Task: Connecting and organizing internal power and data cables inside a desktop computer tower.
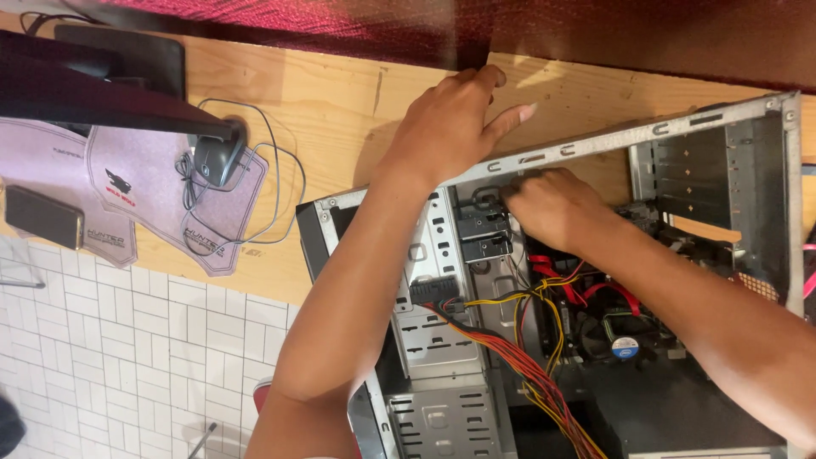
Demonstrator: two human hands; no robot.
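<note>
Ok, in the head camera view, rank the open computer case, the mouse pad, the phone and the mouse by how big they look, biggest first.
1. Computer case, by far the largest, partly cut off by the frame.
2. Mouse pad, partly under the monitor.
3. Phone.
4. Mouse, close to the phone in apparent size, so that order is unsure.

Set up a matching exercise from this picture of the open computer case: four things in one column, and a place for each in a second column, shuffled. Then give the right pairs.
Things:
1. left hand
2. right hand
3. computer mouse
4. phone

Places:
A. on the mouse mat, cable looped beside it
B. inside the computer case, by the black drive bay
C. flat at the desk's edge, next to the tiled floor
D. on the case's upper metal rim, fingers spread onto the wood

Pairs: 1-D, 2-B, 3-A, 4-C
</note>
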